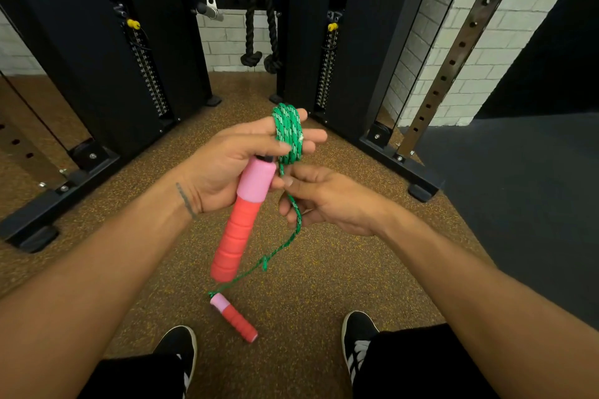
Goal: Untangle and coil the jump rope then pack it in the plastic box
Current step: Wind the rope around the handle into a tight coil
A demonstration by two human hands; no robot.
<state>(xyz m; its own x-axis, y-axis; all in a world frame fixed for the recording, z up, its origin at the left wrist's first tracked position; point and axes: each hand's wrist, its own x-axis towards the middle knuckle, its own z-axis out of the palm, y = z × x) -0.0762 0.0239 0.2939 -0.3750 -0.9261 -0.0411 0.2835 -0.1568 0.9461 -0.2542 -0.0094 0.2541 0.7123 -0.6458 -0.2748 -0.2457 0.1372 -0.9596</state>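
A green jump rope (287, 131) is wound in several loops around the outstretched fingers of my left hand (223, 165). That hand also grips one pink and red handle (241, 220), which hangs down from the palm. My right hand (324, 199) pinches the loose strand just below the coil. From there the strand (282, 249) runs down, with a small knot in it, to the second pink and red handle (234, 317), which lies on the floor between my shoes. No plastic box is in view.
I stand on a speckled brown rubber floor (324, 285). A black cable machine (97, 58) with weight stacks rises ahead, a black rope attachment (261, 36) hanging in its middle. A dark mat (518, 204) covers the floor at right. My shoes (356, 340) are at the bottom.
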